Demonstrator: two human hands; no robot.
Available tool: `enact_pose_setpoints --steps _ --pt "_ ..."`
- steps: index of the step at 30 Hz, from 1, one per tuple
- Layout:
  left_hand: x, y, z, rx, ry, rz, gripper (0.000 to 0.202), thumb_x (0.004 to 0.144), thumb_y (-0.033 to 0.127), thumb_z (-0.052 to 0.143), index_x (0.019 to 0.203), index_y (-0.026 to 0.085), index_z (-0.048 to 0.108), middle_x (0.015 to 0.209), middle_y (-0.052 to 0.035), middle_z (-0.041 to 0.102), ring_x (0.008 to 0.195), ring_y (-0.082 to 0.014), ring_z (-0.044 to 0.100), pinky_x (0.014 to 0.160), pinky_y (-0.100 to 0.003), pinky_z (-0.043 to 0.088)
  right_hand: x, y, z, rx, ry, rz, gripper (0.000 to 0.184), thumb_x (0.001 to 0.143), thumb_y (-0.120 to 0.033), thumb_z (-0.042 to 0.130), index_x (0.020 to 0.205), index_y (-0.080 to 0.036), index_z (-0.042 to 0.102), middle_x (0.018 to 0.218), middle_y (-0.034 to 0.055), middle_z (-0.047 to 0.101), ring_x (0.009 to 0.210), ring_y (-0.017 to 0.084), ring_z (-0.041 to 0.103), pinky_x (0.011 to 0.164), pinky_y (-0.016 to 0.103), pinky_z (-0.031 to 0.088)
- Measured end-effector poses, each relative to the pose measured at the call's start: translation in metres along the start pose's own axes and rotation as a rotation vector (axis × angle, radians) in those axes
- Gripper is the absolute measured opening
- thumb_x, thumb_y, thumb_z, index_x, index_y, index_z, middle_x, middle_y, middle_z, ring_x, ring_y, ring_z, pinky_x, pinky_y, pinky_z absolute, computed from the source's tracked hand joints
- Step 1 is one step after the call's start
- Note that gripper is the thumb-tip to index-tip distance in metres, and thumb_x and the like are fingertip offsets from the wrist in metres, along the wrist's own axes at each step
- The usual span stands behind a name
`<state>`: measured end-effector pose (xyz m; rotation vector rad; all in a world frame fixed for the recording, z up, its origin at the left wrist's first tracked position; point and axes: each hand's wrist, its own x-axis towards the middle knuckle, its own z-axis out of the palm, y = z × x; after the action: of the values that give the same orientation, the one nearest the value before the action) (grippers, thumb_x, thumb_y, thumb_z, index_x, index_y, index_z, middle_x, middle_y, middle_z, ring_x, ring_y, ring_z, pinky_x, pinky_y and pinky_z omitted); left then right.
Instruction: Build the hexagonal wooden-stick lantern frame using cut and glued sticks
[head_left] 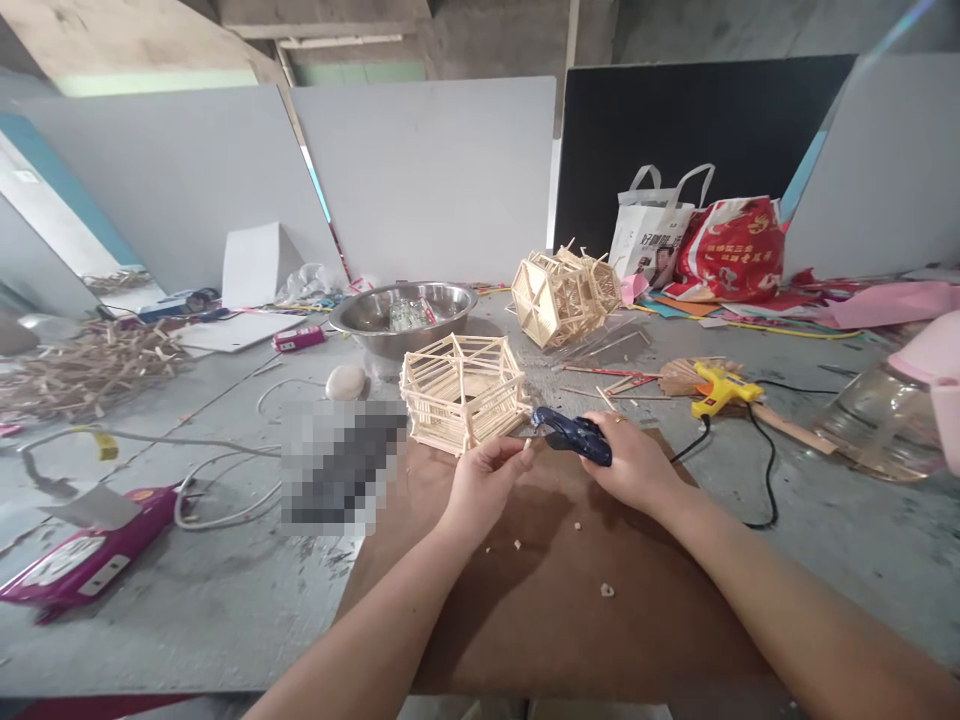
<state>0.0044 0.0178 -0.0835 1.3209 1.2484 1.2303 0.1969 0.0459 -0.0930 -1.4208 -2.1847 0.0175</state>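
My left hand [484, 482] is closed in a pinch on a thin wooden stick, just in front of a hexagonal frame built of wooden sticks [461, 390]. My right hand [634, 460] is wrapped round a dark blue tool [574, 435], probably a glue gun or cutter, whose tip points at the stick between my left fingers. Both hands hover over a brown board [555, 590] that lies on the grey table [225, 590]. The stick frame stands at the board's far edge.
A second stick frame [562, 292] lies tipped behind, next to a metal bowl [401, 315]. A yellow glue gun [720, 390] with a black cord lies right. Bags [731, 250], pink paper, a clear jar [881, 425], loose sticks [90, 365] and a magenta device [90, 555] surround the work.
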Motion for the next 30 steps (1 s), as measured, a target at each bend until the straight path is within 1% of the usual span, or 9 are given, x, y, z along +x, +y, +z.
enact_pose_setpoints --steps 4,8,11,15,20,24,30 --pt "0.001 -0.003 -0.001 0.073 -0.001 0.138 0.019 0.063 0.032 0.064 0.069 0.013 0.064 0.052 0.0027 0.052 0.046 -0.0056 0.038 0.044 -0.017 0.030 -0.002 -0.006 -0.005 0.011 -0.018 -0.081 0.039 0.066 -0.022 0.050 0.104 -0.013 0.047 0.100 0.0110 0.055 0.092 0.023 0.050 0.078 0.031 0.038" --pt "0.000 -0.005 -0.001 0.078 -0.037 0.201 0.016 0.063 0.029 0.062 0.067 0.014 0.065 0.053 0.0018 0.053 0.050 -0.0077 0.044 0.048 -0.018 0.034 -0.003 -0.012 -0.004 -0.007 -0.039 -0.094 0.041 0.065 -0.022 0.050 0.105 -0.013 0.047 0.101 0.0110 0.055 0.094 0.024 0.049 0.081 0.033 0.038" --pt "0.001 -0.007 -0.001 0.089 -0.047 0.214 0.014 0.064 0.027 0.061 0.068 0.013 0.065 0.056 0.0011 0.055 0.055 -0.0095 0.047 0.053 -0.019 0.038 -0.003 -0.013 -0.003 -0.002 -0.049 -0.102 0.041 0.065 -0.022 0.050 0.105 -0.013 0.047 0.100 0.0110 0.055 0.094 0.023 0.048 0.081 0.033 0.037" --pt "0.001 -0.006 -0.001 0.117 -0.055 0.227 0.013 0.065 0.025 0.061 0.071 0.013 0.065 0.057 0.0010 0.055 0.057 -0.0101 0.049 0.055 -0.019 0.039 -0.003 -0.012 -0.003 -0.002 -0.060 -0.109 0.042 0.064 -0.021 0.051 0.106 -0.012 0.047 0.101 0.0113 0.055 0.096 0.023 0.048 0.082 0.033 0.037" --pt "0.000 -0.004 0.000 0.143 -0.038 0.226 0.013 0.064 0.024 0.060 0.069 0.013 0.065 0.056 0.0007 0.054 0.055 -0.0099 0.047 0.053 -0.018 0.038 -0.003 -0.013 -0.004 -0.008 -0.074 -0.105 0.040 0.064 -0.021 0.051 0.104 -0.013 0.048 0.099 0.0110 0.056 0.095 0.023 0.049 0.081 0.032 0.038" --pt "0.000 -0.004 0.000 0.146 -0.046 0.221 0.013 0.064 0.024 0.060 0.068 0.012 0.065 0.057 0.0007 0.054 0.054 -0.0096 0.046 0.053 -0.018 0.037 -0.003 -0.013 -0.002 -0.024 -0.084 -0.096 0.038 0.065 -0.022 0.051 0.102 -0.015 0.049 0.097 0.0099 0.057 0.092 0.023 0.050 0.079 0.032 0.037" --pt "0.000 -0.003 0.000 0.177 -0.063 0.218 0.015 0.066 0.024 0.058 0.071 0.012 0.065 0.055 0.0015 0.050 0.052 -0.0085 0.041 0.051 -0.018 0.034 -0.003 -0.013 -0.002 -0.022 -0.098 -0.089 0.036 0.066 -0.023 0.050 0.101 -0.014 0.049 0.095 0.0092 0.057 0.091 0.022 0.050 0.078 0.031 0.037"
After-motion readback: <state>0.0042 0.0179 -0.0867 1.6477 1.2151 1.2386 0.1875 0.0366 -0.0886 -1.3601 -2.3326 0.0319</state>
